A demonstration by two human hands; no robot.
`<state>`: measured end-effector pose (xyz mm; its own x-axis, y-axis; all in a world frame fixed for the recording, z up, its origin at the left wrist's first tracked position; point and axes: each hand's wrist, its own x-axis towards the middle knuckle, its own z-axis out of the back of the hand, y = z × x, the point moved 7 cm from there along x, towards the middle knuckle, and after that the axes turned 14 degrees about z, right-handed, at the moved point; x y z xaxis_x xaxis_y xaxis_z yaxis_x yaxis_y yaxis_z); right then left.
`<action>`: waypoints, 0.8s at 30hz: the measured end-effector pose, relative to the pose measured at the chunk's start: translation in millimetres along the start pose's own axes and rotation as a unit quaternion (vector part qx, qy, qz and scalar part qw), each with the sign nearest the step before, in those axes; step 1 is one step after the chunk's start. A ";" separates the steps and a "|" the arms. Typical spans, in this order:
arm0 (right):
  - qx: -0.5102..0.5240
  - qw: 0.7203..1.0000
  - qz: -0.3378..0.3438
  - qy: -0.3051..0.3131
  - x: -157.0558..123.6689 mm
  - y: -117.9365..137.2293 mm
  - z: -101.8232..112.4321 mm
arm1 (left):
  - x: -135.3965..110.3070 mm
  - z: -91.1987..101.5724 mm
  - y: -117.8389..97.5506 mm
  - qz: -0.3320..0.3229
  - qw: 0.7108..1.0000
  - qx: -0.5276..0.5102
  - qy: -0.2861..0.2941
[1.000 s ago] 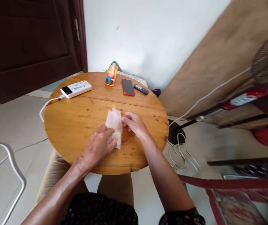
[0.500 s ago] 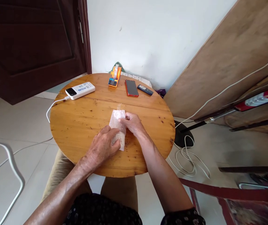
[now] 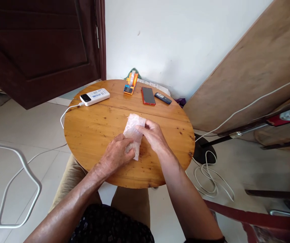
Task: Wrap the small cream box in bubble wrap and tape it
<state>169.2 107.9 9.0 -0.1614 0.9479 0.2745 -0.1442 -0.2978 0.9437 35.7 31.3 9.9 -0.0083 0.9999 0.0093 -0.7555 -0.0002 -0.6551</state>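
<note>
At the near side of a round wooden table (image 3: 89, 130), a person's left hand (image 3: 116, 152) curls over the lower end of some translucent bubble wrap (image 3: 134, 123), its grip hard to make out, while the right hand (image 3: 155, 136) pinches the upper right edge between thumb and fingers. Beyond, well apart from the hands, lie a cabled white power bank (image 3: 95, 97), a red-edged smartphone (image 3: 148, 96), a dark handheld device (image 3: 163, 98) and an orange tape dispenser (image 3: 131, 82), a green object (image 3: 137, 72) half hidden behind it.
</note>
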 end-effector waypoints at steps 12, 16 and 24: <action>-0.047 0.996 0.056 0.046 -42.0 45.3 -1.0 | -7.0 8.0 4.4 0.014 0.998 -0.043 -0.048; -0.082 0.992 0.077 0.064 -50.9 53.2 -3.3 | -10.2 7.4 13.0 0.065 0.994 -0.049 -0.073; -0.140 0.981 0.120 0.068 -71.8 64.0 -8.2 | -5.3 12.0 10.1 -0.012 0.992 -0.107 -0.061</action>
<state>163.5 19.9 48.1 -0.3496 0.8288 0.4368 -0.3453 -0.5474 0.7623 20.2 25.8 12.3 -0.0809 0.9908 0.1084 -0.6009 0.0383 -0.7984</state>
